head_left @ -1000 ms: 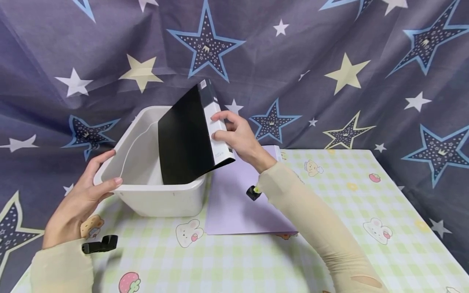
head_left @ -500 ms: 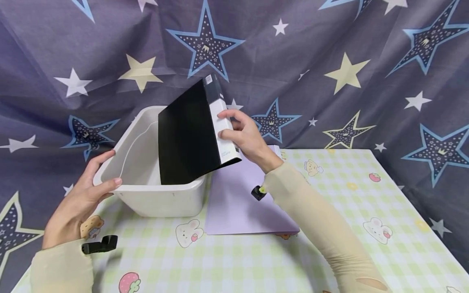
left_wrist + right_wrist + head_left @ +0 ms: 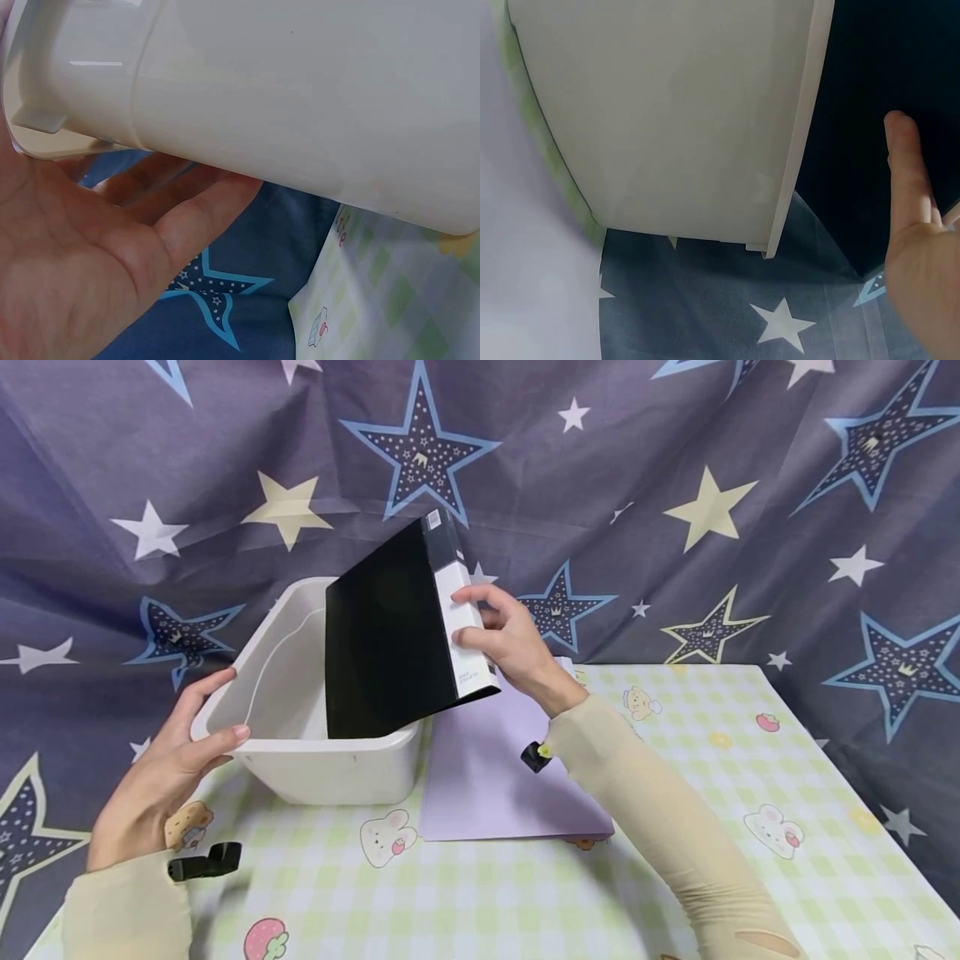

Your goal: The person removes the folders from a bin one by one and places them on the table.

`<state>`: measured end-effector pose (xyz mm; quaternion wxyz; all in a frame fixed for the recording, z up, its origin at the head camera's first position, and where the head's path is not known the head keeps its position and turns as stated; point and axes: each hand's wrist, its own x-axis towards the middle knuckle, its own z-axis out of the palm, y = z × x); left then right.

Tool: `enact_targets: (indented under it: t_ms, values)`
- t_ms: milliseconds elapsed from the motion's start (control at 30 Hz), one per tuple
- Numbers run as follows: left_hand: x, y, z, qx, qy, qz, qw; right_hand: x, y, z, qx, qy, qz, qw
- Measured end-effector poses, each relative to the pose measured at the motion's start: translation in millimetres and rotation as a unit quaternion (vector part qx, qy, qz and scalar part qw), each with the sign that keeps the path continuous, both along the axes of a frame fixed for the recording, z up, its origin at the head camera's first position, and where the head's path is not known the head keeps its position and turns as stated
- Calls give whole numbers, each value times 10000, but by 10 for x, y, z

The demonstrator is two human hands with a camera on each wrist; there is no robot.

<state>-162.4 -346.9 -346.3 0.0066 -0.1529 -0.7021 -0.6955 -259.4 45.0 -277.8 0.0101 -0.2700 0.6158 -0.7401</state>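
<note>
A black file folder [image 3: 390, 643] with a white-labelled spine leans tilted in the white plastic bin [image 3: 341, 772], its lower part inside and its spine above the right rim. My right hand [image 3: 508, 639] grips the folder along the spine; in the right wrist view, fingers [image 3: 907, 169] lie against its dark cover [image 3: 862, 97]. At the bin's left end my left hand [image 3: 168, 756] holds the rim, thumb on the front corner and fingers further back. The left wrist view has this hand [image 3: 90, 255] beside the bin's outer wall [image 3: 300, 97].
A light purple folder [image 3: 487, 802] lies flat on the table, right of the bin and partly under my right arm. The green checked tablecloth [image 3: 675, 777] covers the table. Behind hangs a dark blue curtain [image 3: 600, 510] with stars.
My right hand has moved slightly right and the black folder's spine has come up and right with it. The left hand and the bin have stayed put.
</note>
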Motion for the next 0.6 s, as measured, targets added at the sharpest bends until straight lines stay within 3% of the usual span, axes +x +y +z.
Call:
enact_targets:
  t_ms: [600]
  values:
    - [4,8,-9,-34,-48,61,10000,80,158,-56,-409,42,-287,9987]
